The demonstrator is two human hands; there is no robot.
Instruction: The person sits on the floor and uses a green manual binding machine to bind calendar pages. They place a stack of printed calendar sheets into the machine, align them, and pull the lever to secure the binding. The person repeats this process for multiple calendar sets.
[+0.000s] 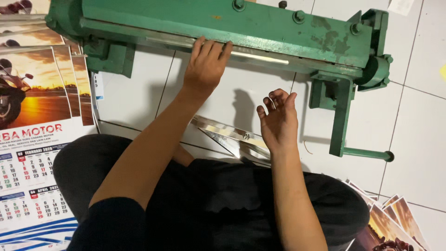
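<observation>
While the left hand (206, 65) presses flat fingers on a thin shiny metal strip (260, 55) in the green steel bending machine (278, 23), the right hand (278, 122) hovers released, grasping nothing.

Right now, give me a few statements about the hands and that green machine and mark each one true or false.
1. The left hand rests on the green machine. True.
2. The right hand grips the machine's handle. False: it hovers open, touching nothing.
3. Metal strips lie on the floor beneath the arms. True.
4. The printed calendars are on the person's right only. False: a stack lies at the left too.
</observation>
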